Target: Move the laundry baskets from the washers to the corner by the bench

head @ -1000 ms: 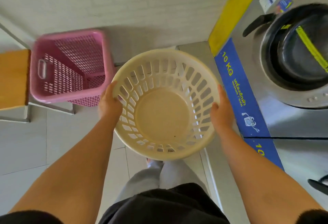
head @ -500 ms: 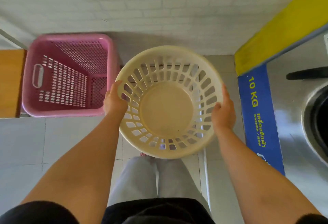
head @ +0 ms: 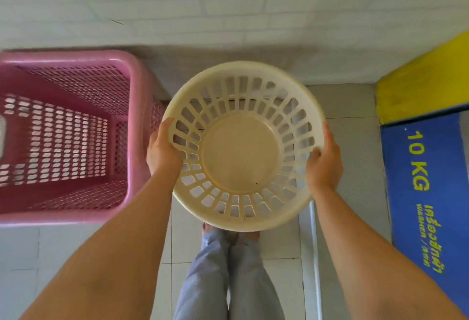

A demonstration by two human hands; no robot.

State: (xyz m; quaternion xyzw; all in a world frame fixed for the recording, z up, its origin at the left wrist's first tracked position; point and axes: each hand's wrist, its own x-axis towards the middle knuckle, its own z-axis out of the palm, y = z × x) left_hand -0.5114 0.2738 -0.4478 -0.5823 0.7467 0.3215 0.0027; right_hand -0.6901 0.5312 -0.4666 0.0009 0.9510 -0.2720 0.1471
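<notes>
I hold a round cream laundry basket [head: 241, 147] in front of me above the tiled floor, its opening facing up and nothing inside. My left hand [head: 162, 152] grips its left rim and my right hand [head: 323, 162] grips its right rim. A square pink laundry basket [head: 132, 126] stands on the floor just to the left, against the white brick wall, empty too. The cream basket's left side is close to the pink one's right wall.
The white brick wall [head: 228, 10] runs across the top. A washer's side with a yellow band and a blue "10 KG" panel [head: 426, 192] stands at the right. My legs [head: 228, 274] are below the basket on grey floor tiles.
The view has moved forward and left towards the wall: the washer door and the wooden bench have left the frame, and the pink basket now looks larger and nearer. Both hands keep their grip.
</notes>
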